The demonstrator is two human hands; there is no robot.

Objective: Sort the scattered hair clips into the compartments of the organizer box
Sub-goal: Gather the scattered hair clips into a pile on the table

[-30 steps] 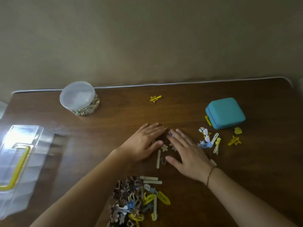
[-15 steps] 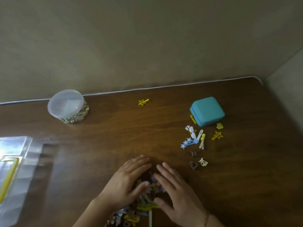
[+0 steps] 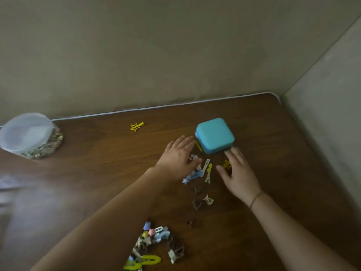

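A small cluster of mixed plastic hair clips (image 3: 203, 171) is seen on the dark wooden table (image 3: 97, 173), just in front of a closed teal square box (image 3: 214, 135). The left hand (image 3: 178, 157) is laid flat on the cluster's left edge, fingers straight, nothing gripped. The right hand (image 3: 239, 173) is spread flat over a yellow star clip (image 3: 226, 164). A larger clip pile (image 3: 154, 245) is seen nearer. A lidded clear round jar (image 3: 29, 134) is placed far left.

Two bare forearms, no sleeves, thin brown cord bracelet (image 3: 255, 199) round right wrist
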